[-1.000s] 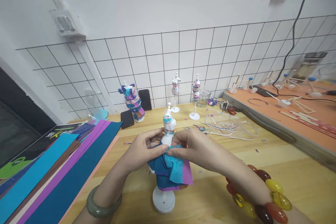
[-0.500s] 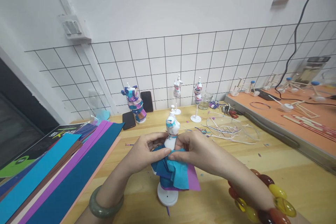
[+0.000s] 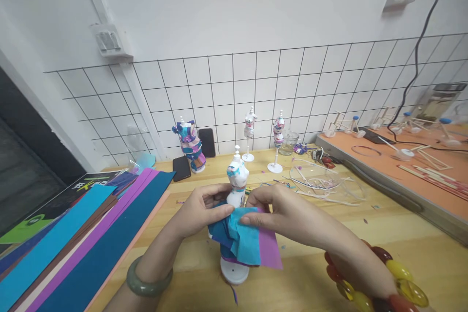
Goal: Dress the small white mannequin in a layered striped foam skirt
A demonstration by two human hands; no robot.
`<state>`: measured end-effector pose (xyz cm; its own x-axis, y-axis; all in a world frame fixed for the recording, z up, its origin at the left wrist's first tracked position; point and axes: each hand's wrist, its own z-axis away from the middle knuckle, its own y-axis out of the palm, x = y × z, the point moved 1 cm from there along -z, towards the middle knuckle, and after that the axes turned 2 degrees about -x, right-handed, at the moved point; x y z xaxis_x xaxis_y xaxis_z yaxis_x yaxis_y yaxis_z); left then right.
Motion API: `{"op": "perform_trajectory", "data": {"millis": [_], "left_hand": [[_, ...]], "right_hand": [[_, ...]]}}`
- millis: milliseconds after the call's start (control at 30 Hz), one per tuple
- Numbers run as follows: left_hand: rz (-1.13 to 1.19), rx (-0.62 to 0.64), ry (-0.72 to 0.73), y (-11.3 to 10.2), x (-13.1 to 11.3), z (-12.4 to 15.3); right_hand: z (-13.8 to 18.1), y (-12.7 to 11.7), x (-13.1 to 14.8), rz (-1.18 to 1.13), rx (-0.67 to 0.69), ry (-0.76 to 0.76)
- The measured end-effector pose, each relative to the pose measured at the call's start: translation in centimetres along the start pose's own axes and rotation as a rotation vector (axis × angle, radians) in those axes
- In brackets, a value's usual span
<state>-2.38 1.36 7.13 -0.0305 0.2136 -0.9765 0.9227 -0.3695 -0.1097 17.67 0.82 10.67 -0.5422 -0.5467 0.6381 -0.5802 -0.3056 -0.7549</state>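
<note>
A small white dress-form mannequin (image 3: 237, 175) stands on its round base in front of me, upright, with blue scraps on its bust. Layered crepe paper (image 3: 245, 241) in dark teal, light blue and purple wraps its lower part like a skirt. My left hand (image 3: 212, 207) pinches the paper against the waist, thumb in front and fingers behind. My right hand (image 3: 270, 209) pinches the top edge of the light blue and purple paper at the right side, thumb on the front. The fingertips behind the paper are partly hidden.
Crepe paper strips (image 3: 98, 234) lie at the left. Behind stand a paper-dressed mannequin (image 3: 190, 144), two barer mannequins (image 3: 250, 126), phones (image 3: 182, 169) and a glass cup (image 3: 289, 142). Tangled cords (image 3: 321, 183) lie to the right, near an orange board (image 3: 413, 156) with wooden models.
My right hand has shifted slightly right, away from the mannequin's waist, drawing the light blue and purple paper outward. My left hand stays at the waist.
</note>
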Motion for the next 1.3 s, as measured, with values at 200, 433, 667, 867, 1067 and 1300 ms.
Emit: {"op": "perform_trajectory", "data": {"millis": [200,433,667,867,1067,1300], "left_hand": [[0.058,0.012,0.0,-0.03,-0.18,0.1],[0.082,0.015,-0.008,0.06,0.0,0.12],[0.084,0.05,-0.025,0.35,-0.2,0.1],[0.092,0.113,-0.011,0.65,-0.65,0.18],[0.036,0.1,0.019,0.8,-0.53,-0.05],[0.091,0.074,0.023,0.51,-0.26,0.09]], "right_hand": [[0.19,-0.01,0.39,-0.025,-0.006,-0.024],[-0.22,0.5,0.36,-0.039,-0.018,-0.046],[-0.49,0.81,-0.13,-0.002,-0.058,-0.025],[-0.59,0.63,-0.37,-0.016,-0.055,0.001],[-0.68,0.65,-0.33,-0.001,-0.055,0.002],[-0.08,0.43,0.43,0.035,-0.068,-0.017]]}}
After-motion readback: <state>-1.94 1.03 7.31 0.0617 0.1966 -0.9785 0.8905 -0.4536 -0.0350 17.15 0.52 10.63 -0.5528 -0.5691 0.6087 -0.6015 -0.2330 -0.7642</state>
